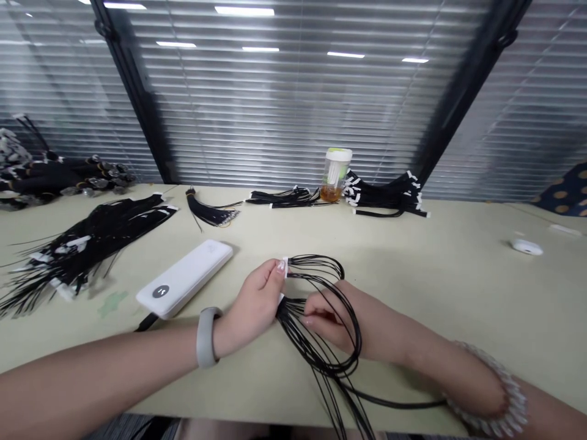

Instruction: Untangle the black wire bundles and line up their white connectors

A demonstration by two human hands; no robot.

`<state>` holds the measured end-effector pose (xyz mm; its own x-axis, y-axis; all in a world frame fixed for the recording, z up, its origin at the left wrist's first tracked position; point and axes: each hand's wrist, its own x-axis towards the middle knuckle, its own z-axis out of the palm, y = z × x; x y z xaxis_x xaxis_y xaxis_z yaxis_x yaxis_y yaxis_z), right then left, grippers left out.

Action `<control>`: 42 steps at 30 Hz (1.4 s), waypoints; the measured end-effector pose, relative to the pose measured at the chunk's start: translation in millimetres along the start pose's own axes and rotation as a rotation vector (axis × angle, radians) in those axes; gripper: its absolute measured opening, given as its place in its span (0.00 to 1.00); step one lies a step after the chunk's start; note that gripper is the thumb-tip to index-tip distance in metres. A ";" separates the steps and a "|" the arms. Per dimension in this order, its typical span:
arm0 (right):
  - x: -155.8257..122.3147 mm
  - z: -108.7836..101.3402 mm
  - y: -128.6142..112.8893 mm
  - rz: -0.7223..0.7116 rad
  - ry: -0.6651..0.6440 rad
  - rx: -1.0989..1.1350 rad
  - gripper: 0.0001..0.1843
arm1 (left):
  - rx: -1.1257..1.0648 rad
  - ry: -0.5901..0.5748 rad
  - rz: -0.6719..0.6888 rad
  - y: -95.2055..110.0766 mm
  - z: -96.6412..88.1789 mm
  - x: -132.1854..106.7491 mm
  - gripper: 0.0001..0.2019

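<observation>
A looped bundle of thin black wires, a wire harness (337, 368), hangs over the front of the table in the middle of the head view. My left hand (254, 299) is closed on a white connector (286, 267) at the upper end of the loop. A second white connector end (280, 299) shows just below, by the same fingers. My right hand (351, 318) reaches in through the loop, thumb and fingers pinched at the wires beside that lower connector. What exactly lies between its fingertips is too small to tell.
A white power bank (186, 278) lies left of my hands. Piled black cables (110, 229) spread over the left side. More cable bundles (385, 192) and a clear jar (336, 174) stand along the back by the blinds. A small white case (527, 247) sits at right.
</observation>
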<state>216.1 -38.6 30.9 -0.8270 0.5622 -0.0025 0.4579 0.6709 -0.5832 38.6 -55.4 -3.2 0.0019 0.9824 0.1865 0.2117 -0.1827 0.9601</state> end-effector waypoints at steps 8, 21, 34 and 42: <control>-3.5 -15.7 -6.5 0.009 0.004 -0.101 0.10 | 0.036 -0.004 0.029 0.8 0.5 -0.3 0.17; -8.8 -52.8 9.3 0.053 1.053 0.283 0.14 | 0.022 -0.031 0.021 -0.7 0.3 0.4 0.18; 6.0 -15.9 8.8 0.032 0.514 0.036 0.08 | -0.008 -0.093 0.062 5.0 1.1 -3.1 0.16; 2.2 -18.5 2.8 0.097 0.402 0.042 0.11 | 0.018 -0.096 0.083 4.4 0.4 -4.0 0.17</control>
<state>221.6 -26.5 44.3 -0.5832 0.7717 0.2536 0.5068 0.5896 -0.6289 39.9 -60.1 0.2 0.1137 0.9632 0.2435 0.2244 -0.2636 0.9382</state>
